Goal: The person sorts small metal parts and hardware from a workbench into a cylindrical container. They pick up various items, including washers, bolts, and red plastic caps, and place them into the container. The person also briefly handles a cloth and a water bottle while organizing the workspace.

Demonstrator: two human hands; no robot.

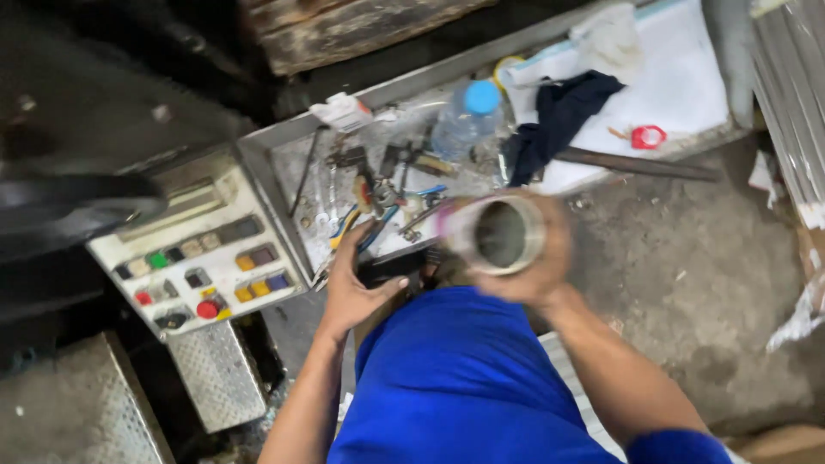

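Right hand [537, 258] clenches a short metal tube [503, 234], open end up toward the camera; left hand [351, 288] grasps a dark object beside it, below the tool tray [284, 163].

Single head view, steeply downward, close over tool tray [284, 163]

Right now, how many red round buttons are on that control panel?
2 that I can make out: a large red button near the panel's lower edge, and a smaller red button to its left. Blur may hide others.

tools [378, 193] crowd tray [284, 137]; floor [687, 275] open.
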